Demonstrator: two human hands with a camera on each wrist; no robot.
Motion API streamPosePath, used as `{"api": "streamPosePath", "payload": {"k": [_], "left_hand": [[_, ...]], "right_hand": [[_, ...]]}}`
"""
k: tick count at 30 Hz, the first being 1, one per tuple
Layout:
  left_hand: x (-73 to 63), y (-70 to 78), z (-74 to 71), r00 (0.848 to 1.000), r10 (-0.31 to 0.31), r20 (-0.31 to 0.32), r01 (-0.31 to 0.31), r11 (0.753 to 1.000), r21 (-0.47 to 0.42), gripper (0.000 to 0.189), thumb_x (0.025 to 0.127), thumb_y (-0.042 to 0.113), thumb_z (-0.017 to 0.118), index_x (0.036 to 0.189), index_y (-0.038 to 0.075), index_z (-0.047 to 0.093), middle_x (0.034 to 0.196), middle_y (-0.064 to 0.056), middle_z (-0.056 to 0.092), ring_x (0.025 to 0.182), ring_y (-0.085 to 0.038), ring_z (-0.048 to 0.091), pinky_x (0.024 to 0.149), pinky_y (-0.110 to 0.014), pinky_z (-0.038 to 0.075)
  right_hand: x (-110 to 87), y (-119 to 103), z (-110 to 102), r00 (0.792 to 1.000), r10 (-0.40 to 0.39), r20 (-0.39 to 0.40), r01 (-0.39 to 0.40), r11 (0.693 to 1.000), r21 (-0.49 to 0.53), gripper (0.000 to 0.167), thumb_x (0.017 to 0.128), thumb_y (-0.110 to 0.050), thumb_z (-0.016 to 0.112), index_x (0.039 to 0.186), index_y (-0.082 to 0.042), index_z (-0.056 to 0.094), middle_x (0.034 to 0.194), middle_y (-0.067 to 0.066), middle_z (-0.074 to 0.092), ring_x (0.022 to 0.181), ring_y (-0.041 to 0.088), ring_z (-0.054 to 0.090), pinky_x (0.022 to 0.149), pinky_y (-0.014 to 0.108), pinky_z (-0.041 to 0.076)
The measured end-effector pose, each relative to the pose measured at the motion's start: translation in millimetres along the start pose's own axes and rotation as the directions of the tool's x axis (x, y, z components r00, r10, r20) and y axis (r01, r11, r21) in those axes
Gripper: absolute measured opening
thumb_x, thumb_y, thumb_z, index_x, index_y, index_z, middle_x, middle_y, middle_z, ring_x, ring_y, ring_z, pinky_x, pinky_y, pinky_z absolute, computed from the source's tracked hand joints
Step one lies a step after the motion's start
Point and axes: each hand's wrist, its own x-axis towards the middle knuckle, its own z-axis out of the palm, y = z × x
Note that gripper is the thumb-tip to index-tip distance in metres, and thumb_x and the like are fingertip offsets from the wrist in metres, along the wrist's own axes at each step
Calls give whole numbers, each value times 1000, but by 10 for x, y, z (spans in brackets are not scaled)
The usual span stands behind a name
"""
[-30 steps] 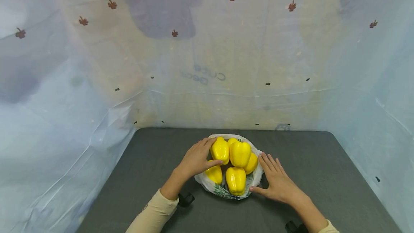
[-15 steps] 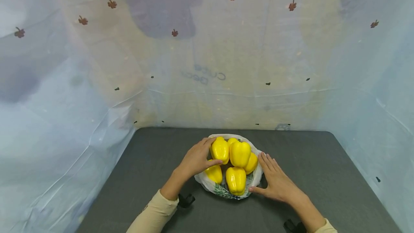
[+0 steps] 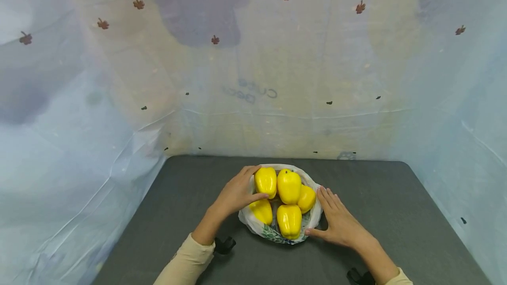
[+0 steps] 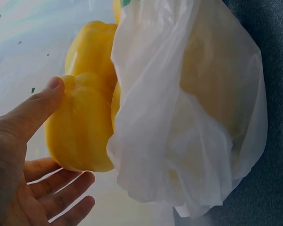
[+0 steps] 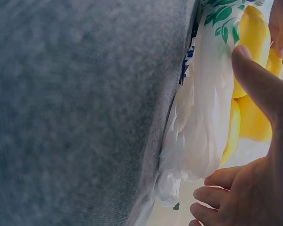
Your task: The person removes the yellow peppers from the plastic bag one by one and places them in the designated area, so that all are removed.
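Note:
A white plastic bag [image 3: 243,220] with green leaf print lies with its mouth wide on the dark table, several yellow bell peppers in it. My left hand [image 3: 233,193] holds the back-left yellow bell pepper [image 3: 265,182]. In the left wrist view the thumb [image 4: 35,110] lies against that pepper [image 4: 80,127], with the fingers around its other side. My right hand [image 3: 342,223] rests at the bag's right side with straight fingers. The right wrist view has its thumb [image 5: 259,77] over the bag's rim near the peppers, fingertips by the white plastic [image 5: 203,127].
The dark grey table [image 3: 190,188] has rounded far corners. Pale plastic sheeting [image 3: 253,78] with small brown leaf shapes hangs behind it and on both sides. Black wrist straps [image 3: 225,246] sit on the forearms.
My left hand shifts slightly left with the back-left pepper. The pepper beside it also shifts left and tips, its stem now showing. The right hand stays nearly still.

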Motion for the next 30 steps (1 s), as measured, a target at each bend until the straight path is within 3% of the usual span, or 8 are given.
{"api": "streamPosePath", "payload": {"k": [9,15,30], "left_hand": [[-49,-71,-103,999,-46,3,46,996,-73,96,91,52,84,167,14,39,165,-9,43,146,-32,52,114,-54,50],[-76,-141,-162,999,-41,-7,40,990,-135,97,92,48,85,168,12,36,166,-12,40,150,-33,46,119,-56,45],[-68,-370,-254,997,-52,-50,44,987,-152,99,90,39,89,169,13,34,166,-13,39,152,-37,43,120,-61,42]], "right_hand": [[5,15,-13,1000,5,16,-5,1000,9,132,81,-76,80,168,6,22,176,26,16,162,48,17,129,67,16],[3,25,-15,1000,1,15,-1,1000,4,133,81,-77,79,168,6,22,176,25,17,162,48,17,129,66,17],[-1,37,-15,1000,-6,13,6,1000,-6,133,80,-77,80,168,6,23,175,26,19,161,48,19,129,67,18]]}}
